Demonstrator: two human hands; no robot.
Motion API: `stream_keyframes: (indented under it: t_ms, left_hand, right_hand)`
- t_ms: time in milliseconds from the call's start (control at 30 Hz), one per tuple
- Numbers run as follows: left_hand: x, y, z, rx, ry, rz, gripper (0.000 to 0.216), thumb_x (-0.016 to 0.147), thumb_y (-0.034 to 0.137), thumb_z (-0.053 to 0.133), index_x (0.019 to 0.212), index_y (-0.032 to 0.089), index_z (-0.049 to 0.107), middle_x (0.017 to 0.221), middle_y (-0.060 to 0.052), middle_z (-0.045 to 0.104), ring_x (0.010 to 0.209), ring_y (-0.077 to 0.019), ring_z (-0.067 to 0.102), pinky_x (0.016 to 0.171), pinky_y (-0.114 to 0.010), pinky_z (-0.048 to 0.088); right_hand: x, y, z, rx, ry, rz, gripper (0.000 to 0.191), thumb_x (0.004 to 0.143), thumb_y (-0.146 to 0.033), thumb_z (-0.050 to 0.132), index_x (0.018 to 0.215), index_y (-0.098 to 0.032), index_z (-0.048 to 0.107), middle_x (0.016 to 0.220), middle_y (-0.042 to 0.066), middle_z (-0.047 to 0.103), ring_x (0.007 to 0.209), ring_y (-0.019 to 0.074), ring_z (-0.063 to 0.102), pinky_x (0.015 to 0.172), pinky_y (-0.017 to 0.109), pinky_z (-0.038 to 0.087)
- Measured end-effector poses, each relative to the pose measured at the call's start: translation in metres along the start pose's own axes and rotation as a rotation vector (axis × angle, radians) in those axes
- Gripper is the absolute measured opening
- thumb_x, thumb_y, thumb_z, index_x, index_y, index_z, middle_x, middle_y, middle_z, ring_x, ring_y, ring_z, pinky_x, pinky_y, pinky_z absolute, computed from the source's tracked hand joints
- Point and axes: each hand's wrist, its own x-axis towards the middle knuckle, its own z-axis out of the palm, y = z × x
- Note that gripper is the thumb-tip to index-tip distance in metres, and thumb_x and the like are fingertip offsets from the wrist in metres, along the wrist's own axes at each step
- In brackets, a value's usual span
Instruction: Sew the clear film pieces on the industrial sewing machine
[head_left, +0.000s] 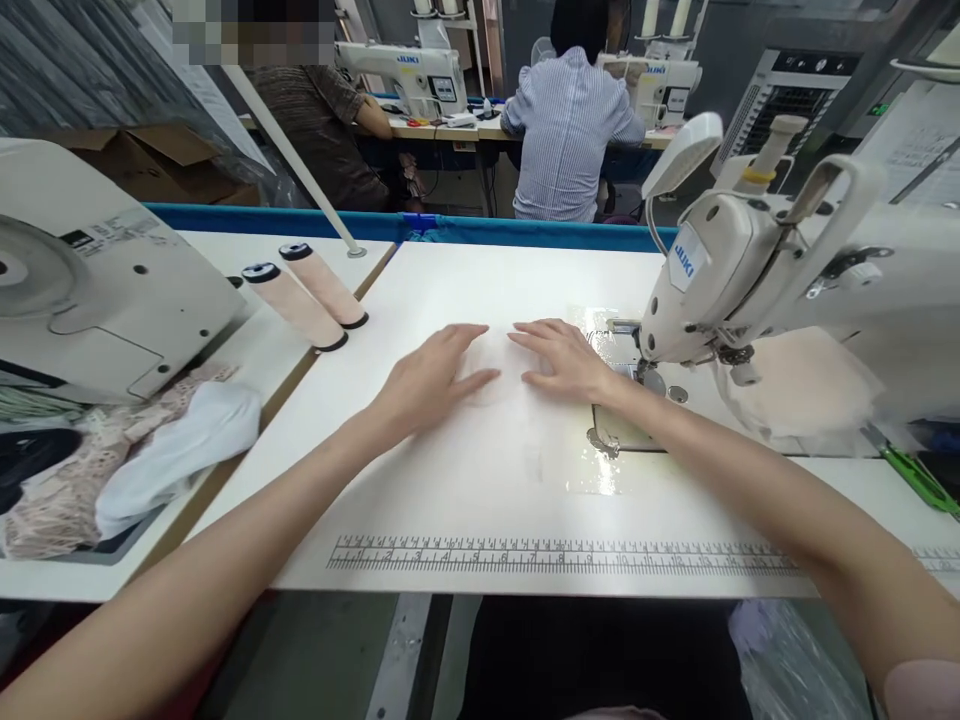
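My left hand [431,380] is over the white table [450,480], fingers stretched out and thumb apart, with nothing visible in it. Facing it across a small gap, my right hand [562,362] also has its fingers spread and holds nothing I can see. Both are slightly blurred, and I cannot tell whether they touch the tabletop. The right hand is just left of the needle area of a white sewing machine [705,270], and its forearm crosses in front of the metal plate [626,435]. Pale peach fabric [810,385] lies beneath the machine's arm.
Two peach thread spools [296,308] lie on the left. Beyond them stands another machine [105,270], with white cloth [184,455] and lace [67,490] beside it. Green-handled snips [919,478] lie far right. A ruler scale [525,556] marks the front edge. Two people sit behind.
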Motion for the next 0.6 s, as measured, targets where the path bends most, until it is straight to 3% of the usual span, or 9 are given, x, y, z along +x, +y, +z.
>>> stream_keyframes:
  t_ms: [100,200,400,600]
  left_hand:
    - [-0.015,-0.01,0.009,0.062,-0.117,-0.024,0.088,0.083,0.067,0.049,0.149,0.014,0.024,0.151,-0.017,0.036,0.137,-0.0341,0.036,0.11,-0.051,0.034]
    - [-0.018,-0.022,0.012,0.062,-0.167,-0.041,0.098,0.081,0.072,0.047,0.152,0.012,0.015,0.157,-0.017,0.024,0.145,-0.0329,0.02,0.117,-0.051,0.022]
    - [-0.02,-0.027,0.008,0.081,-0.269,-0.075,0.109,0.077,0.077,0.045,0.154,0.014,0.0,0.16,-0.016,0.01,0.148,-0.0321,0.007,0.119,-0.053,0.01]
    - [-0.011,-0.022,0.017,0.178,-0.241,-0.161,0.107,0.078,0.077,0.038,0.153,0.01,0.005,0.16,-0.015,0.008,0.148,-0.0308,0.004,0.119,-0.054,0.006]
  right_hand:
    - [-0.002,-0.001,0.0,-0.105,-0.134,-0.01,0.058,0.093,-0.039,0.044,0.145,-0.015,0.039,0.151,0.005,0.037,0.144,0.026,0.022,0.121,0.052,0.007]
    - [-0.001,0.0,0.002,-0.146,-0.184,-0.009,0.064,0.096,-0.048,0.035,0.149,-0.013,0.031,0.156,0.005,0.027,0.147,0.0257,0.011,0.121,0.053,-0.003]
    - [0.006,0.008,0.005,-0.135,-0.215,-0.043,0.079,0.093,-0.062,0.034,0.153,-0.014,0.017,0.158,0.004,0.019,0.148,0.0267,0.004,0.12,0.053,-0.007]
    - [-0.01,-0.003,-0.001,-0.161,-0.125,0.027,0.078,0.094,-0.058,0.04,0.152,-0.01,0.02,0.158,0.01,0.017,0.148,0.0259,0.008,0.121,0.053,-0.001]
